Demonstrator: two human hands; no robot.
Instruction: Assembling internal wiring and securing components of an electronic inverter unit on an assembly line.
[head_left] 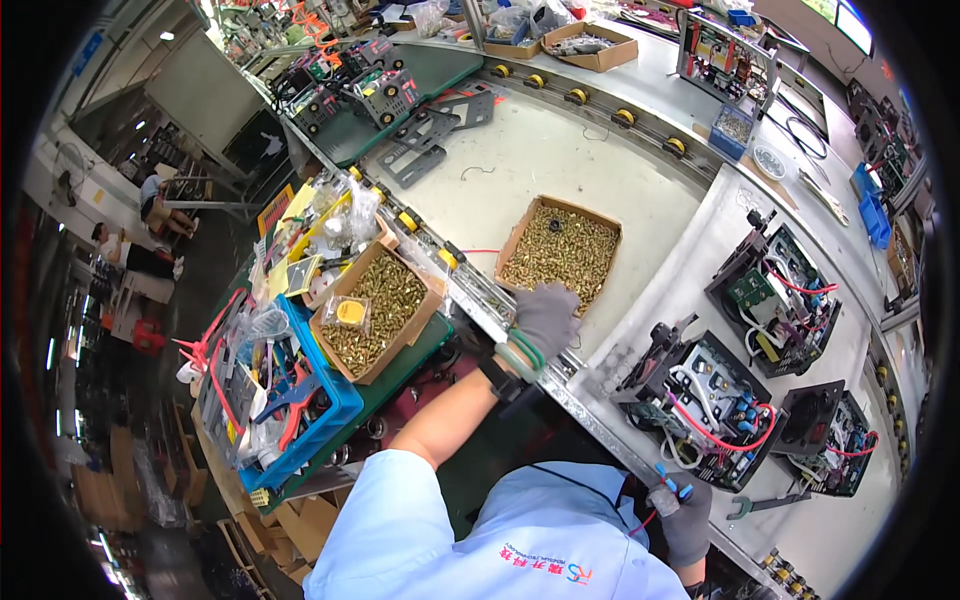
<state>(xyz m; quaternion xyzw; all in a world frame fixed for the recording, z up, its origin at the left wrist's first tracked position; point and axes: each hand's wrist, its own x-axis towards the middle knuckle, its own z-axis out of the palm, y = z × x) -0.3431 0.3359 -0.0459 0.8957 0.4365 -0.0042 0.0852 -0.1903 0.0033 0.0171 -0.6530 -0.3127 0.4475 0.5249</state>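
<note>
My left hand (547, 320), in a grey glove, reaches over the near edge of a cardboard box (515, 240) full of small brass-coloured screws (570, 243). Its fingertips point down out of sight, so their grip is hidden. A small black round piece (555, 225) lies on the screws. Low at the right, close to my body, my gloved right hand (688, 525) is closed around a small grey piece with blue ends (672, 487). A red wire shows beside that hand. Left of my forearm stands a second box of brass screws (385, 305), with a yellow round item in a clear bag on top.
A blue crate (345, 405) of pliers and tools stands at the left. Several open electronic units (700, 405) with red cables occupy the right bench, near a wrench (765, 505). A roller rail (575, 96) borders the far side; flat dark plates (420, 150) lie before it.
</note>
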